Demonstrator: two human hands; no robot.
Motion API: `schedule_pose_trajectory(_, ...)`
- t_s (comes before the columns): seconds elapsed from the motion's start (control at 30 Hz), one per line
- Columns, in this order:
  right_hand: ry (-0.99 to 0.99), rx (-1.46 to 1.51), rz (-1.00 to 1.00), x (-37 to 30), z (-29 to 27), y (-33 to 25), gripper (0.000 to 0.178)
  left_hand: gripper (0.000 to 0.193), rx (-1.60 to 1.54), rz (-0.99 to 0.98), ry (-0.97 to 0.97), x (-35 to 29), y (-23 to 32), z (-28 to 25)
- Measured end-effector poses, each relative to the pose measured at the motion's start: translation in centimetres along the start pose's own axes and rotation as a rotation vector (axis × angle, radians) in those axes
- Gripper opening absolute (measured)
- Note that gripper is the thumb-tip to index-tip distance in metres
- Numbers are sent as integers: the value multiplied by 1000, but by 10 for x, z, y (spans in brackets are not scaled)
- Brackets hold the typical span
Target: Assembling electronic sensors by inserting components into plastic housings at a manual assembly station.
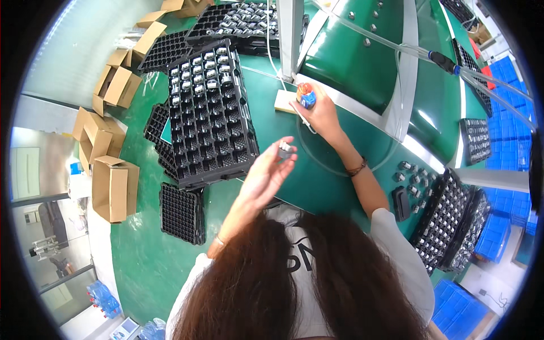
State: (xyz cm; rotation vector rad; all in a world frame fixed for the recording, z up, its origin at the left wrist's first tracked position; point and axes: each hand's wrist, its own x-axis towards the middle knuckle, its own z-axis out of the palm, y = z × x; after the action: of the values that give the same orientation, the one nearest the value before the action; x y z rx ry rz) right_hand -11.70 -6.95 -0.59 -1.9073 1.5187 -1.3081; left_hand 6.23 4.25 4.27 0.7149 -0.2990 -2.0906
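My left hand (264, 180) is raised over the green table, to the right of a large black tray. Its thumb and fingers pinch a small silver metal part (285, 149). Farther off, my right hand (324, 116) is wrapped round an orange-and-blue hand tool (306, 97); its exact kind is unclear. A thin white piece sticks out below that tool. Just left of the tool lies a pale yellow block (286, 102). The black tray (212, 153) holds silver parts in its far pockets, and its nearer pockets show bare.
More black trays with silver parts (238, 22) stand at the far left. Loose metal parts (416, 180) and another filled tray (445, 209) lie to the right. A white frame post (289, 39) rises at the back. Cardboard boxes (116, 187) line the left edge.
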Motion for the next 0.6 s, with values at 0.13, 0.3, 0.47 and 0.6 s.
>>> schedule_pose_trajectory(0.13,-11,10,33,9,-1,26,35,40,-42,-75,-50,17,-15,-2)
schedule_pose_trajectory(0.3,380,-74,131,71,-46,96,25,41,25,3,-36,25,-15,-8)
schedule_pose_trajectory(0.47,435,-338,216,93,-81,167,31,40,27,-25,-17,40,-19,-7)
schedule_pose_trajectory(0.6,430,-447,308,95,-81,164,35,38,24,29,35,56,-25,-15)
